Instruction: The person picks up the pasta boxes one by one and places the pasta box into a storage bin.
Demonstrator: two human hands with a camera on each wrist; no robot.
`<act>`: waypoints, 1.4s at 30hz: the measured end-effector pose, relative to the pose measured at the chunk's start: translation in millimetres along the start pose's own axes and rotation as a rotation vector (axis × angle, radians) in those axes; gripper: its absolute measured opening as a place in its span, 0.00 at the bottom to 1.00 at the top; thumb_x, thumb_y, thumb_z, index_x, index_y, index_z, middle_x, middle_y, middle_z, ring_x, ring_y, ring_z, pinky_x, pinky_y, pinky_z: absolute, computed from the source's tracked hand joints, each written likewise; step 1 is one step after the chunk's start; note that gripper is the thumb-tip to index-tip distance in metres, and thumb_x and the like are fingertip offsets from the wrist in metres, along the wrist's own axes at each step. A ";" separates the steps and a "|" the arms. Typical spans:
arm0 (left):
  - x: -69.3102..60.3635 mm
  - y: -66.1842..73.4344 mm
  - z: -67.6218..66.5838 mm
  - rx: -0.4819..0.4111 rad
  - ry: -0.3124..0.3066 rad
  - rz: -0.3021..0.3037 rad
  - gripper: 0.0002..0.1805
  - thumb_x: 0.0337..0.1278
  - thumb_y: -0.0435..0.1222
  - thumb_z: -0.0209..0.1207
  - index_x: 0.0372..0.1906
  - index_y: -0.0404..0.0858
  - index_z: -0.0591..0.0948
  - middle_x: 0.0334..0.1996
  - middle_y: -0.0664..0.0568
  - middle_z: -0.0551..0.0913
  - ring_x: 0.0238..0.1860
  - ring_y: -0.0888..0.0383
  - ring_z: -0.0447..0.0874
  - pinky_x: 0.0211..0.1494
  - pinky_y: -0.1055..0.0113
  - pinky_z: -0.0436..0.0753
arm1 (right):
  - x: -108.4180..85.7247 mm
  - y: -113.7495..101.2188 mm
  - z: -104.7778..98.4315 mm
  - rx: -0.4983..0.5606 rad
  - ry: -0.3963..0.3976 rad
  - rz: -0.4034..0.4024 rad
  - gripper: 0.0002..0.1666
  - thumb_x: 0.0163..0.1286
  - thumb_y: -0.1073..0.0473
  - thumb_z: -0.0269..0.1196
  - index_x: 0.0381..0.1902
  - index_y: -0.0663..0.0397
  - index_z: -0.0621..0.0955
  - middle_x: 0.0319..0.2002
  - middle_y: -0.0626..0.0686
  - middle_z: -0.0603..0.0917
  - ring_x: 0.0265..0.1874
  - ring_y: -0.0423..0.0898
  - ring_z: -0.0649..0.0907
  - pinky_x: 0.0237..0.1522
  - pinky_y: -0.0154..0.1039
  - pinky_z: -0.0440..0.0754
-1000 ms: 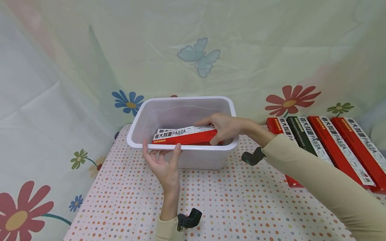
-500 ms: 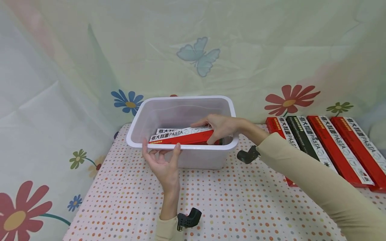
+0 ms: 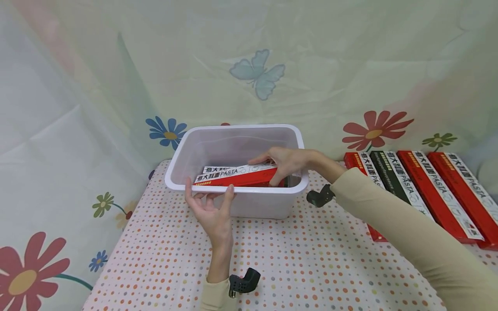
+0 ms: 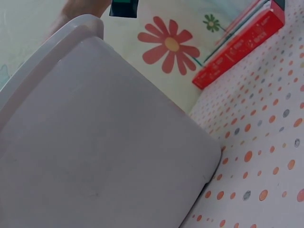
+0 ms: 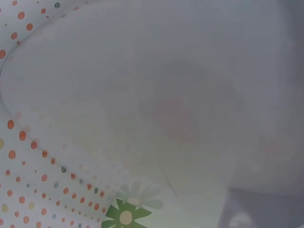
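Slid a touch leftward, that red pasta box [image 3: 250, 178], with the right hand [image 3: 287, 163] going along!
Thumb near side, fingers far side: the right hand has the box clamped, down inside the white tub [image 3: 249, 190] by its front wall, slanting, another pasta box [image 3: 214, 169] showing behind. Left hand [image 3: 212, 216] grips the tub's front rim, thumb against it. Well off right, four boxes [image 3: 432, 196] lie in a row on the dotted cloth [image 3: 303, 268].
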State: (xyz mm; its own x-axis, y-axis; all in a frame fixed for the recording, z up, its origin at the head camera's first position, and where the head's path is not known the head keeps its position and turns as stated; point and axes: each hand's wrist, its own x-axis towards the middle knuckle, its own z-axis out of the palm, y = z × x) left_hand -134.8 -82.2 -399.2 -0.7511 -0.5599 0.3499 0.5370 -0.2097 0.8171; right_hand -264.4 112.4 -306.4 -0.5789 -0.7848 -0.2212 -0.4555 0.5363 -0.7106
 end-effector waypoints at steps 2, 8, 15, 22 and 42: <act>0.1 0.2 -0.1 -0.001 0.001 -0.001 0.58 0.53 0.20 0.71 0.83 0.36 0.49 0.64 0.40 0.67 0.57 0.28 0.71 0.57 0.56 0.91 | 1.1 1.0 -0.7 -0.006 -0.007 0.001 0.48 0.53 0.67 0.72 0.75 0.62 0.72 0.63 0.57 0.82 0.49 0.49 0.75 0.36 0.32 0.71; 0.0 1.4 -0.2 0.004 -0.002 -0.012 0.58 0.53 0.20 0.71 0.83 0.37 0.48 0.65 0.41 0.67 0.57 0.35 0.74 0.56 0.57 0.92 | 1.9 2.2 -2.1 0.037 -0.022 -0.031 0.48 0.54 0.69 0.72 0.74 0.68 0.71 0.70 0.62 0.77 0.63 0.54 0.78 0.62 0.38 0.80; -0.6 2.3 0.9 -0.028 0.024 -0.022 0.60 0.49 0.18 0.72 0.83 0.38 0.50 0.58 0.40 0.69 0.47 0.51 0.78 0.48 0.54 0.94 | -1.4 3.5 -1.6 0.153 0.025 -0.093 0.47 0.59 0.72 0.73 0.75 0.72 0.67 0.75 0.66 0.69 0.77 0.59 0.66 0.81 0.51 0.64; -0.1 -0.5 -0.4 -0.023 0.015 -0.005 0.59 0.50 0.19 0.72 0.83 0.39 0.50 0.58 0.41 0.69 0.47 0.51 0.78 0.47 0.54 0.94 | -29.3 -4.9 -3.8 0.167 0.150 -0.163 0.45 0.64 0.68 0.73 0.77 0.67 0.68 0.77 0.61 0.69 0.77 0.59 0.67 0.81 0.56 0.65; 7.1 3.7 -6.4 -0.033 0.030 0.019 0.59 0.50 0.17 0.71 0.83 0.38 0.50 0.59 0.39 0.69 0.48 0.50 0.77 0.48 0.54 0.94 | -175.9 25.8 -0.9 0.041 0.654 0.056 0.41 0.69 0.63 0.71 0.78 0.46 0.72 0.74 0.54 0.75 0.66 0.28 0.76 0.62 0.42 0.87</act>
State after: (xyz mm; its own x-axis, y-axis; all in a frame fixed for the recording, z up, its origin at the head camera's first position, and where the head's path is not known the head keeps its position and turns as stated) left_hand -135.7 -92.0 -396.6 -0.7292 -0.5876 0.3507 0.5637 -0.2253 0.7946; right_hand -174.9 264.5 -285.2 -0.8986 -0.3985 0.1837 -0.3941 0.5486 -0.7374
